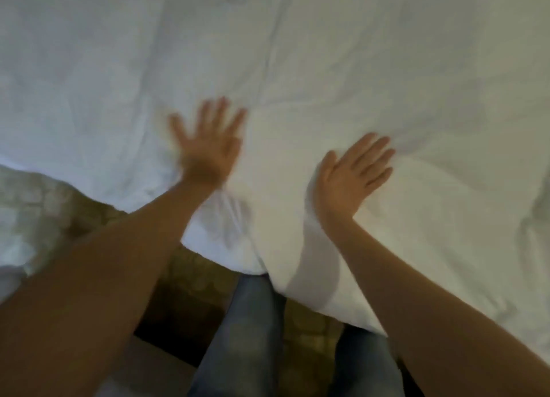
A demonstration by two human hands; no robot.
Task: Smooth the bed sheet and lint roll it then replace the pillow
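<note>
While both palms lie flat, fingers spread, the left hand [208,146] and right hand [352,170] press the white bed sheet [357,69] near the bed's edge. Soft, light, creases easily; judged best stroked flat-handed, not pinched.

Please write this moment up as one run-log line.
step: smoothing | left hand: open, flat on bed sheet | right hand: open, flat on bed sheet | bed sheet: creased

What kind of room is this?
Probably a bedroom, possibly a hotel room. A rumpled white bed sheet fills most of the view, the left hand and right hand lie flat on it, and patterned carpet shows below its hanging edge.
</note>
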